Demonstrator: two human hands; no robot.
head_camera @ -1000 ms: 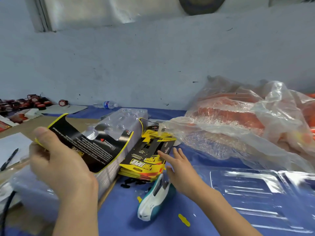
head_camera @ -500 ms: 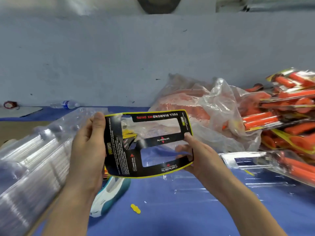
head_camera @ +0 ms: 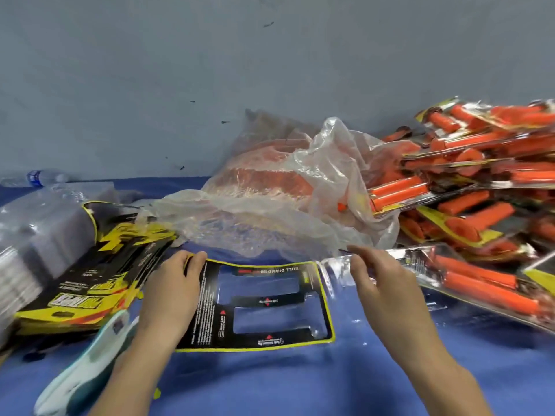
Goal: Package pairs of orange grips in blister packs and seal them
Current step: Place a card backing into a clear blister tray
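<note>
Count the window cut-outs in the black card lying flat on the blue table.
2. On the black card, one window sits toward the wall and the other nearer the person, with a black strip between them. The left hand grips the card's left end and may hide more.

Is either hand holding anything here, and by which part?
The left hand grips the card by its far left corner. The right hand is at the far edge of the blister; whether it grips cannot be told.
</note>
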